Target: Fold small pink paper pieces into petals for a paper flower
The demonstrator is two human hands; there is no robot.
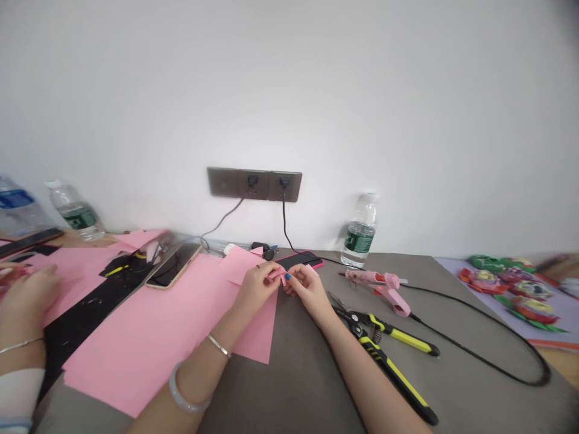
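Note:
My left hand [256, 287] and my right hand [304, 286] meet at the middle of the grey table [298, 374], fingertips pinched together on a small folded piece of pink paper [277, 275]. Both hands are closed on it. A large pink paper sheet [149, 337] lies under my left forearm. A phone in a pink case [301, 260] lies just behind the hands.
A pink glue gun [380, 283] with a black cord and yellow-handled pliers [393, 355] lie to the right. A water bottle [360, 231] stands by the wall. Another person's hand [27, 295] rests at the left near a phone [174, 266]. Coloured paper flowers [511, 286] lie far right.

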